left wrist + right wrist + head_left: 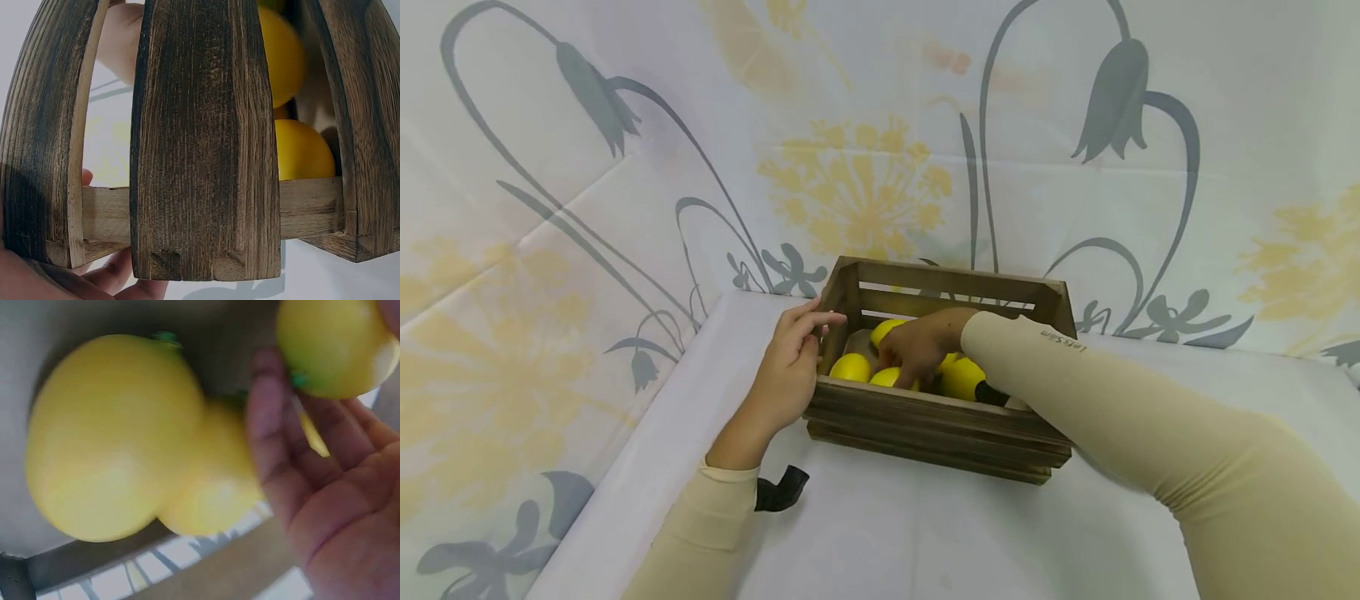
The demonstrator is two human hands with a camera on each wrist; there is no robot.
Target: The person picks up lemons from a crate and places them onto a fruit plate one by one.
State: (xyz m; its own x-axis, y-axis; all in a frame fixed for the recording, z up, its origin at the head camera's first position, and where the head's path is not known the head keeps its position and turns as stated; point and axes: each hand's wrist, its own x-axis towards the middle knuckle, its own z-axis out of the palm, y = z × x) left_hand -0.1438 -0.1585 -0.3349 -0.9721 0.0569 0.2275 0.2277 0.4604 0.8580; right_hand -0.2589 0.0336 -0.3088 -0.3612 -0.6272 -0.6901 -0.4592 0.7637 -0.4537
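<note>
A dark-stained slatted wooden crate (pixel 925 425) with several yellow lemons (pixel 851 367) inside stands before me. My left hand (pixel 790 362) grips its left end, fingers over the rim; in the left wrist view, fingers (pixel 112 272) show behind the slats. My right hand (pixel 917 343) reaches down inside the crate among the lemons. In the right wrist view its curled fingers (pixel 269 419) and thumb are around a lemon (pixel 334 347) with a green stem end. Two more lemons (pixel 115 437) lie beside that hand.
White cloth (pixel 880 533) covers the surface under the crate. Behind and to the left rises a hanging fabric (pixel 880 108) printed with grey and yellow flowers. A black piece (pixel 782 490) sticks out beside the left wrist.
</note>
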